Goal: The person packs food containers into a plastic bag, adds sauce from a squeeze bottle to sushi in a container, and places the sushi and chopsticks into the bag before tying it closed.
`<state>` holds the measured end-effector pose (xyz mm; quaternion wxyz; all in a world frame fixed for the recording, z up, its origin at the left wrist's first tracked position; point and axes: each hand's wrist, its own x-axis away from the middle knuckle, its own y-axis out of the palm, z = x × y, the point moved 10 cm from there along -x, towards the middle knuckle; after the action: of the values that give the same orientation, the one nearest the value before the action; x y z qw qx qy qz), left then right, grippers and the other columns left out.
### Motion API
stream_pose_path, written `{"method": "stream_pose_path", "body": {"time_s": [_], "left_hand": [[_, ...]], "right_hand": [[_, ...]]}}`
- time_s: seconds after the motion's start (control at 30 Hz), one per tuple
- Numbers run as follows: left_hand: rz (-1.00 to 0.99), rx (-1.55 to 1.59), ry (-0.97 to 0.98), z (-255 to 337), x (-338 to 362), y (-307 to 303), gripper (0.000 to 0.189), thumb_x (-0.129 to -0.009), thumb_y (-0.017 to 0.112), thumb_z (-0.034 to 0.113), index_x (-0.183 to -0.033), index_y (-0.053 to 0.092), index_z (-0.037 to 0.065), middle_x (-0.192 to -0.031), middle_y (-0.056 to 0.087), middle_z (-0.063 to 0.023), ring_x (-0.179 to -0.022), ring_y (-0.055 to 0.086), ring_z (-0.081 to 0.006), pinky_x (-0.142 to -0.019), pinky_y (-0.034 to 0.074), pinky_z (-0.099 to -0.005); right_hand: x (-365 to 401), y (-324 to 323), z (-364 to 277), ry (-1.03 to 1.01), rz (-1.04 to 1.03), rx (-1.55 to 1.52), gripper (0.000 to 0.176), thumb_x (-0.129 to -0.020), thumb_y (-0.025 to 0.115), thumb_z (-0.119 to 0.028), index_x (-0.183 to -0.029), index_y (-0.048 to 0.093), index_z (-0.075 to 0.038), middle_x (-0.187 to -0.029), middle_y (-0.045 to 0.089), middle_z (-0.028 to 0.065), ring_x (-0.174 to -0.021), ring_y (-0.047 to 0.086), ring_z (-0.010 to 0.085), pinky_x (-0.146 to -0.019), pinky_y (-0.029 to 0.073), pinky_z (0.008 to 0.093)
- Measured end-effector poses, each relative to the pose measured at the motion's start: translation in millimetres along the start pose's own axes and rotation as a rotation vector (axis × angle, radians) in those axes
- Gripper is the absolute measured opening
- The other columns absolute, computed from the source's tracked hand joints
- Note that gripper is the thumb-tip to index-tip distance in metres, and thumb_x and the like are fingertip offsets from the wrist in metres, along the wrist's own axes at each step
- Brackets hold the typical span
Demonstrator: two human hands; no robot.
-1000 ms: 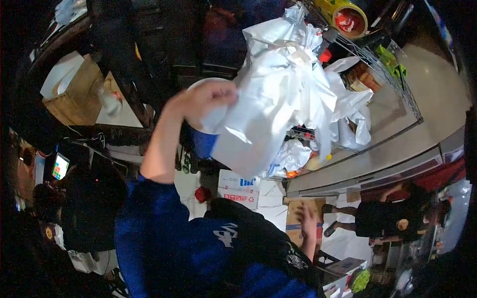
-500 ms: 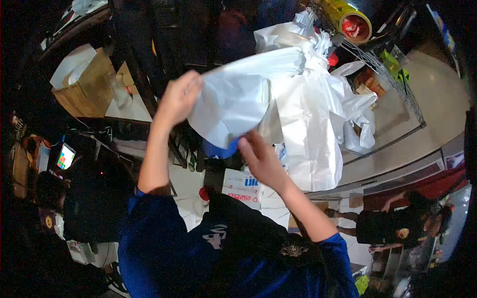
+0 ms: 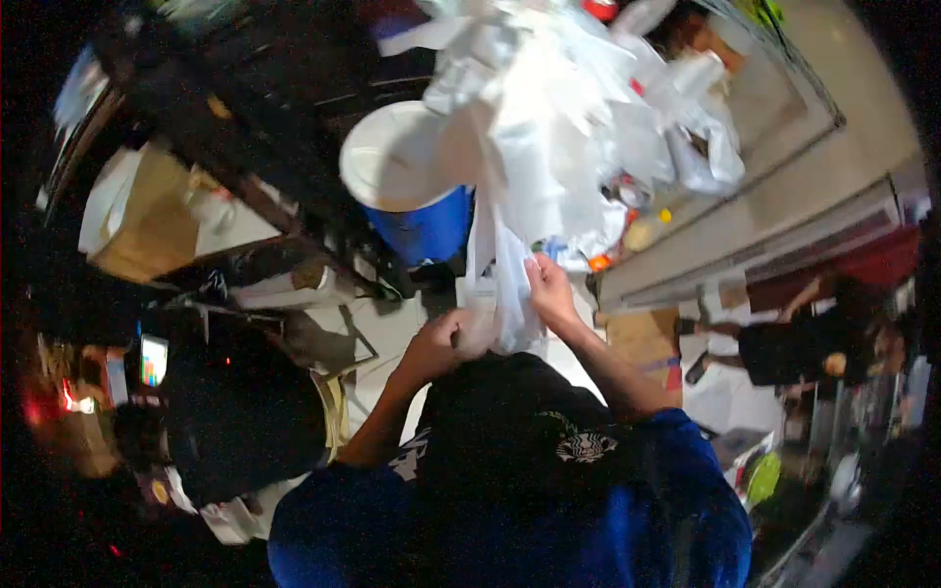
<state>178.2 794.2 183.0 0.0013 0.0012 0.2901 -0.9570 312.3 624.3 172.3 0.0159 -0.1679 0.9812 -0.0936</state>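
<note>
Close in front of my body I hold a white plastic bag [image 3: 511,279]. My right hand [image 3: 553,294] pinches its right side, with the thumb on top. My left hand [image 3: 441,343] is closed at the bag's lower left, its fingers curled and slightly blurred. The held bag hangs in folds between both hands. Its upper end overlaps a thick bunch of white plastic bags [image 3: 549,127] that hangs just beyond.
A blue bucket with a white lid [image 3: 417,230] stands left of the bags. Farther left is a cardboard box [image 3: 147,211] on a shelf. A lit screen [image 3: 153,360] shows at far left. Another person [image 3: 804,343] stands at the right. Small packets lie below the bunch.
Both hands have come down and in toward my body, drawing the bag's lower part with them. My view has shifted, and the bucket's lid now shows.
</note>
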Motion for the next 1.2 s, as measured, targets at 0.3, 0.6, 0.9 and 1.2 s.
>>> {"method": "stream_pose_path", "body": {"time_s": [0.3,0.6,0.9,1.2], "left_hand": [[-0.573,1.237,-0.446,29,-90,220,0.070,-0.094,0.042,0.059,-0.146,0.037,0.012,-0.144,0.045,-0.0046,-0.132,0.040,-0.0235,-0.110,0.033,-0.0437],[-1.843,-0.292,0.588,210,29,503,0.037,-0.095,0.058,0.032,-0.092,0.065,-0.004,-0.092,0.068,-0.0148,-0.081,0.062,-0.0274,-0.079,0.049,-0.0340],[-2.045,-0.091,0.732,386,196,664,0.025,-0.097,0.055,0.020,-0.093,0.066,-0.002,-0.078,0.060,0.0036,-0.069,0.050,-0.0066,-0.062,0.041,-0.0248],[-2.285,-0.141,0.945,460,357,774,0.036,-0.096,0.060,0.023,-0.073,0.058,-0.005,-0.064,0.053,0.0030,-0.060,0.042,-0.0057,-0.054,0.037,-0.0277]], "right_hand": [[207,-210,46,0.215,0.380,0.564,0.018,-0.095,0.049,-0.021,-0.092,0.058,-0.005,-0.084,0.065,0.0232,-0.080,0.063,0.0425,-0.073,0.049,0.0514],[554,-318,77,0.627,1.249,0.461,0.021,-0.091,0.054,-0.022,-0.090,0.063,-0.003,-0.077,0.064,0.0228,-0.074,0.063,0.0421,-0.069,0.049,0.0495],[778,-291,88,0.868,1.787,0.136,0.039,-0.092,0.058,-0.032,-0.115,0.065,0.000,-0.094,0.068,0.0241,-0.089,0.067,0.0354,-0.083,0.051,0.0418],[837,-313,26,1.118,2.249,0.476,0.027,-0.091,0.060,-0.029,-0.105,0.065,-0.006,-0.104,0.062,0.0133,-0.096,0.060,0.0323,-0.086,0.045,0.0469]]}}
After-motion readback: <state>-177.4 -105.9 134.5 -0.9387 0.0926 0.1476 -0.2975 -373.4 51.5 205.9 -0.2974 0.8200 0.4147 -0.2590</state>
